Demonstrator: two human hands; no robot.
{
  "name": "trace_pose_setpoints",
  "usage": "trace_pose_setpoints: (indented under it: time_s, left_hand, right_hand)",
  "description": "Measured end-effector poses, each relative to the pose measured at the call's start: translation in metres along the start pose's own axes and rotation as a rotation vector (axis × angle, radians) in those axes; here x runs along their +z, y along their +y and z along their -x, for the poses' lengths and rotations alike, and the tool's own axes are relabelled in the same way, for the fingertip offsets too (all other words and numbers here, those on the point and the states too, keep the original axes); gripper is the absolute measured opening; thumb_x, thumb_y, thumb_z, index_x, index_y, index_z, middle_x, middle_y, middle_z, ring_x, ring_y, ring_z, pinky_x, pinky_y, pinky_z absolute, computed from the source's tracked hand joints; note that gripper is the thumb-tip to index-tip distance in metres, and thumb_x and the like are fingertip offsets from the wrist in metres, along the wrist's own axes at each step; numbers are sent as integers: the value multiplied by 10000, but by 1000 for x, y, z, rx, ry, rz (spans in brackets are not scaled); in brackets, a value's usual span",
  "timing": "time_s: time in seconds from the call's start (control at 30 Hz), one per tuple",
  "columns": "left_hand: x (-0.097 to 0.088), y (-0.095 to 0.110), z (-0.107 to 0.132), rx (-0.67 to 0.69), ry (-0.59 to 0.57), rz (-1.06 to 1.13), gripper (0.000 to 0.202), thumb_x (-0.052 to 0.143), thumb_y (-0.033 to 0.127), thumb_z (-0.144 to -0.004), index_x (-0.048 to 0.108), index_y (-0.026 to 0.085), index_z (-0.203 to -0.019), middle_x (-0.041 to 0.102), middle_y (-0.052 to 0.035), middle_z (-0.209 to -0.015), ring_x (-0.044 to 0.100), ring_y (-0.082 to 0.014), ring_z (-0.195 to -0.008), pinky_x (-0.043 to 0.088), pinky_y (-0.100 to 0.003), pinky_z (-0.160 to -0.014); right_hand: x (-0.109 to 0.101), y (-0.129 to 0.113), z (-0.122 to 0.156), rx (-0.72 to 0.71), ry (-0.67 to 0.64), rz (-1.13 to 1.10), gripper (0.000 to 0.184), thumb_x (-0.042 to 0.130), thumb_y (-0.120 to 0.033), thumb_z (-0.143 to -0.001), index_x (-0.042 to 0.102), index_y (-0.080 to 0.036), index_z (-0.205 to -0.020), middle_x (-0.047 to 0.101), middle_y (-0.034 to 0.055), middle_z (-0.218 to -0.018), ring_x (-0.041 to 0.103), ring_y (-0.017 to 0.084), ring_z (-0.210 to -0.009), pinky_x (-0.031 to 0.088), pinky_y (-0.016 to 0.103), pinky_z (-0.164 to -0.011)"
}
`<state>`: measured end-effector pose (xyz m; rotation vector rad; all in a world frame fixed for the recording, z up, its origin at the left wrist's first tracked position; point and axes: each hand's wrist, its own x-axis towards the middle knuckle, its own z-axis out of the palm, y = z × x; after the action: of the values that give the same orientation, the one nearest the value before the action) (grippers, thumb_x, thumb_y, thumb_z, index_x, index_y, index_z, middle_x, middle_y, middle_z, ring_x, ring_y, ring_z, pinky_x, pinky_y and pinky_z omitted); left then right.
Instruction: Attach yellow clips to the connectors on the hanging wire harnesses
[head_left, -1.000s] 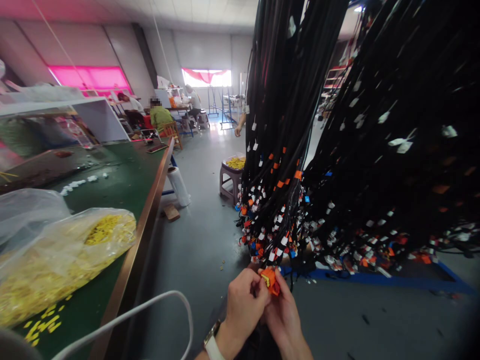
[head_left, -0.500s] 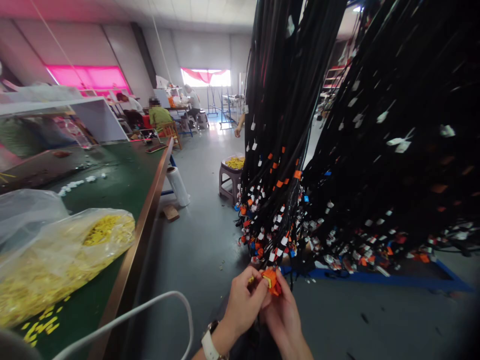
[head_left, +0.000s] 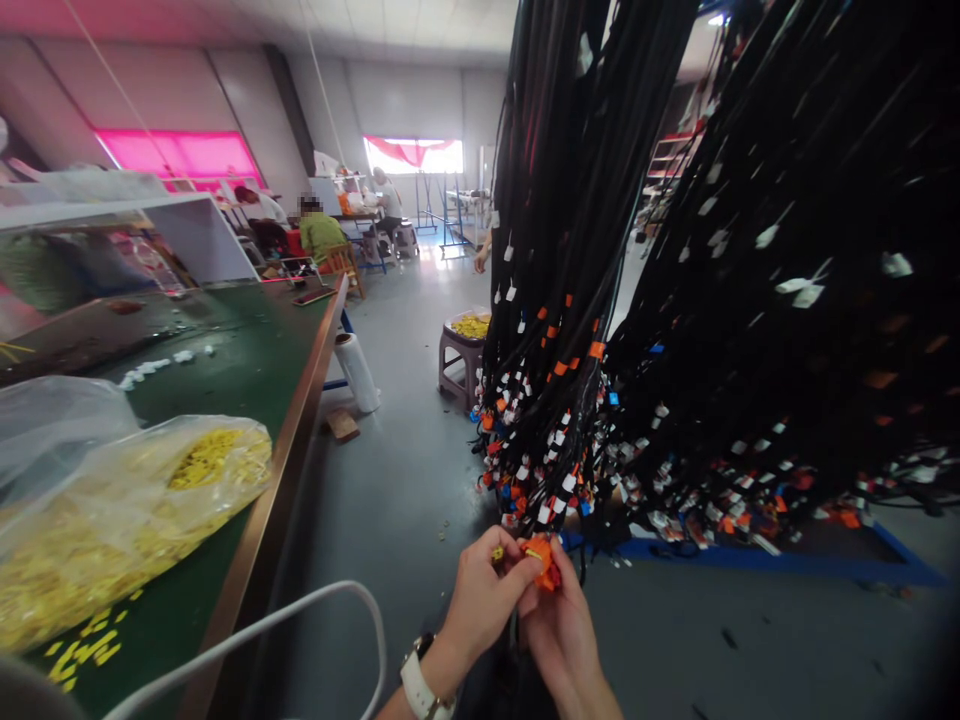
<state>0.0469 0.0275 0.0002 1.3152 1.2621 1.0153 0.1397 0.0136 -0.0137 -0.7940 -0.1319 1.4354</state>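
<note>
Low in the middle of the head view, my right hand (head_left: 561, 635) is closed around an orange connector (head_left: 546, 570). My left hand (head_left: 484, 595), with a watch on its wrist, presses its thumb against a small yellow clip (head_left: 534, 555) at the connector's face. More yellow pieces (head_left: 497, 553) are tucked in the curled fingers of that hand. Just beyond both hands hangs a thick bundle of black cables (head_left: 570, 200), its lower ends carrying white, orange, red and blue connectors. How far the clip sits in the connector is too small to tell.
A green-topped table (head_left: 247, 350) on the left bears a clear bag of yellow clips (head_left: 150, 510) and loose clips. A white tube (head_left: 300, 600) curves in front. A stool (head_left: 459, 362) with yellow pieces stands behind the cables. A blue frame (head_left: 720, 560) lies below; people sit farther back.
My left thumb has shifted slightly over the yellow clip, which now shows as a thinner strip at the orange connector. Both hands stay in nearly the same place.
</note>
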Motion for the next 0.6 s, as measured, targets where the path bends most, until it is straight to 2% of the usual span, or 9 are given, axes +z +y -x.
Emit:
trace_pose_setpoints:
  time_s: [0.37,0.6]
  left_hand:
    - [1,4,4,13,-8,-15,181,582,292,-766,487,162,-682,534,40,-566,445,-83,-516,353,-182,-513]
    - [3,12,15,12,78,-75,141,568,294,-775,568,157,-746,578,17,-620,486,-101,-552,372,-195,-539]
  right_hand:
    - [0,1,3,2,18,7,215,717,-302,-682,630,-207,-855,693,0,-814,644,181,-799,529,294,-683]
    - [3,2,5,-23,10,22,224,728,-307,-669,637,-208,-848,699,2,-831,646,187,-802,520,291,-686]
